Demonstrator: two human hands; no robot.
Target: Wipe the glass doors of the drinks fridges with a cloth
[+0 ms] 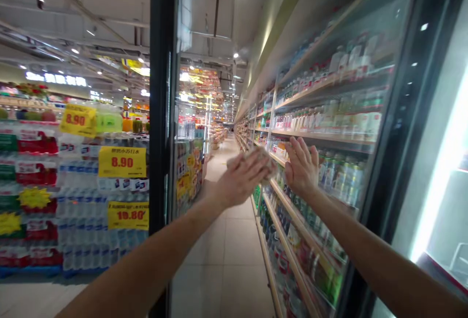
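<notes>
A glass door [223, 288] with a dark frame [161, 89] stands in front of me. My left hand [243, 179] is reached out to the glass, its palm over a pale crumpled cloth [271, 168]; the hand is blurred by motion. The cloth shows beyond the fingertips and above the knuckles. To the right, my right hand [302, 164] is raised at the same pane with fingers stretched and apart, holding nothing. Whether its fingertips touch the glass, I cannot tell. Shelves of bottles [340, 171] appear in the pane behind both hands, seen through it or mirrored.
Left of the door stand stacked packs of bottled water [82, 210] and red drink packs [36, 169], with yellow price signs [122, 162]. A bright light strip [438, 176] glows inside the cabinet at the right. Tiled floor [206, 245] shows low in the pane.
</notes>
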